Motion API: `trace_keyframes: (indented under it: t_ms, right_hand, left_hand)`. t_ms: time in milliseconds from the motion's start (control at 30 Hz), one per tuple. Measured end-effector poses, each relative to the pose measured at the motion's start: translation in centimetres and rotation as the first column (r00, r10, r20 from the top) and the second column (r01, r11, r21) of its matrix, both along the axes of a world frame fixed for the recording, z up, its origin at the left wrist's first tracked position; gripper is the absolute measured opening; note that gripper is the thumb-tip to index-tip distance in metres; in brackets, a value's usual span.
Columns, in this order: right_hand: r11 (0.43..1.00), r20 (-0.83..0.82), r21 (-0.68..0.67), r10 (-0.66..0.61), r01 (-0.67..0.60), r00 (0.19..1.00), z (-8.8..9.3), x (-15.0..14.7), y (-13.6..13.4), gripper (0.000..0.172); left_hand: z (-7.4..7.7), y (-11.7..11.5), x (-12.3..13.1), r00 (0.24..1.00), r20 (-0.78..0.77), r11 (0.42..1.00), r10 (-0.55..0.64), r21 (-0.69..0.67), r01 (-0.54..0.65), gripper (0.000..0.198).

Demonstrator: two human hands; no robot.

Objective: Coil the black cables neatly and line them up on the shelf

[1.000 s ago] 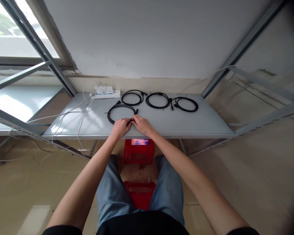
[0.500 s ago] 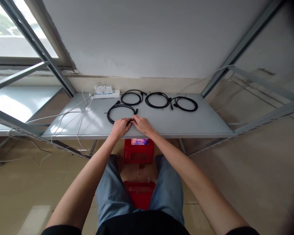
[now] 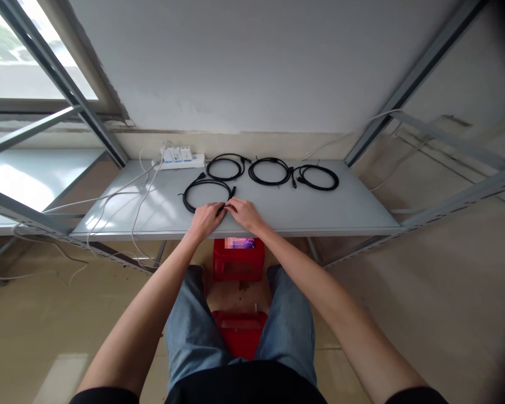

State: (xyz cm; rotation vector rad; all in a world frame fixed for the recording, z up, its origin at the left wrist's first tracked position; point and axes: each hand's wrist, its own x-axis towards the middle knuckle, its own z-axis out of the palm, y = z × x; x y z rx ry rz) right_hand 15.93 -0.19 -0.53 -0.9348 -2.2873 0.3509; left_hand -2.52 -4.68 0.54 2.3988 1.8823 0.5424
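A coiled black cable (image 3: 208, 182) lies on the grey shelf (image 3: 320, 216) near its front edge, a plug at its upper left and a connector at its right. My left hand (image 3: 207, 219) is closed over the front of the coil, gripping the cable. Close beside it, my right hand (image 3: 242, 213) has its fingertips pinched together at the coil's lower right. What those fingertips hold is too small to make out. Behind are three more coiled black cables: one at the middle (image 3: 226, 167), another to its right (image 3: 270, 171) and the rightmost (image 3: 320, 178).
A white power strip (image 3: 180, 163) with plugged-in adapters sits at the back left, its white cords trailing over the front edge. Metal uprights (image 3: 372, 134) frame the shelf. Below stands a red stool (image 3: 238, 269) with a phone (image 3: 239, 243) on it.
Very little differs. My right fingertips have shifted slightly at the coil's lower right, while my left hand keeps its grip in the same place. The coils lie as before.
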Motion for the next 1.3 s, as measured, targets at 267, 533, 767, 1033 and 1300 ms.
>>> trace_keyframes:
  t_ms: [267,533,767,1033,1300]
  right_hand:
    - [0.999,-0.045,-0.051,0.006,-0.008,0.999,0.06,-0.11,0.12,0.010]
    - [0.998,-0.041,-0.068,-0.003,0.001,0.999,-0.11,-0.21,0.35,0.012]
    - [0.997,-0.070,-0.071,0.004,-0.009,0.998,-0.14,-0.13,0.36,0.013]
    - [0.995,-0.041,-0.100,-0.033,0.029,0.999,0.01,-0.13,0.44,0.014]
    - [0.997,-0.047,-0.070,-0.037,0.034,0.998,-0.24,-0.05,0.75,0.019]
  left_hand:
    - [0.16,-0.12,0.12,1.000,-0.002,1.000,-0.005,0.002,0.005,0.037]
    - [0.02,-0.08,0.17,1.000,-0.014,1.000,0.005,0.003,-0.004,0.036]
    - [0.46,-0.37,0.24,1.000,0.003,1.000,-0.026,-0.004,0.026,0.037]
    - [0.58,-0.46,0.34,0.999,-0.019,0.999,-0.041,0.022,0.042,0.033]
    - [0.56,-0.42,0.23,0.997,0.020,0.997,-0.074,0.014,0.074,0.029]
